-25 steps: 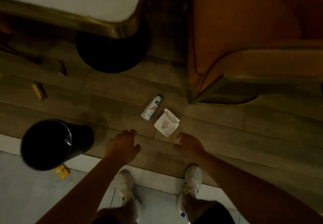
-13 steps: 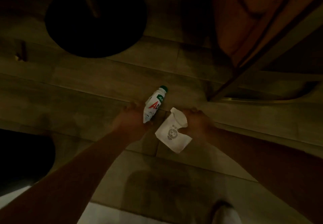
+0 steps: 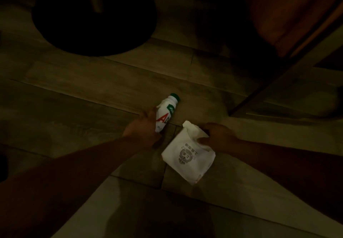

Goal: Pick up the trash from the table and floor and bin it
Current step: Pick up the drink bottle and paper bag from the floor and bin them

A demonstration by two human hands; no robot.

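A small white bottle (image 3: 166,114) with a green cap and red lettering lies low over the dim wooden floor, and my left hand (image 3: 143,128) is wrapped around its lower half. Just to its right is a white paper bag (image 3: 187,160) with a round printed logo. My right hand (image 3: 218,135) pinches the bag's upper edge, thumb on top of the paper. The bin is out of view.
The black round table base (image 3: 92,20) with its post sits on the floor at the upper left. An orange-brown seat (image 3: 289,14) on a dark frame fills the upper right. Pale tiles (image 3: 167,210) begin close below my arms.
My hands went down from hovering over the floor and closed on the bottle and the bag. The view dropped closer to the floor, and the black bin went out of sight.
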